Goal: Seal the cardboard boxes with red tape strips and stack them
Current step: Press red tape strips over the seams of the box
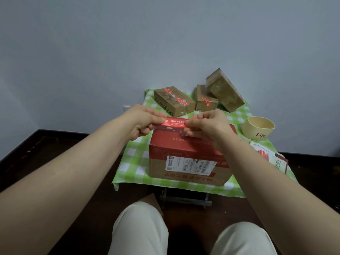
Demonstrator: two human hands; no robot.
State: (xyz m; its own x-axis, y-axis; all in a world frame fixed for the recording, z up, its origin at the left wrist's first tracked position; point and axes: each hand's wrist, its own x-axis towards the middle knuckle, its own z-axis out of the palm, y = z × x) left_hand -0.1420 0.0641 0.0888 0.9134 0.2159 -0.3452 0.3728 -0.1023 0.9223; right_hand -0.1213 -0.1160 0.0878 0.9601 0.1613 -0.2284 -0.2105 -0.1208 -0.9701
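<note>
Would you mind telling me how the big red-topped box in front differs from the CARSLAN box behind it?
The red-topped box is larger and nearer; the CARSLAN box is smaller, at the back. The red-topped box is red above with a white shipping label; the CARSLAN box is plain brown. The CARSLAN box already carries red tape; the red-topped box's strip is in both hands. Both are cardboard.

Your two arms are bare all the way up, with no sleeves, no watch and no rings on them. Your left hand (145,119) and your right hand (206,124) have no gloves, and the nails you can see are short and plain. You wear light cream trousers (141,230) made of soft, smooth cloth, and they cover both of your knees.
</note>
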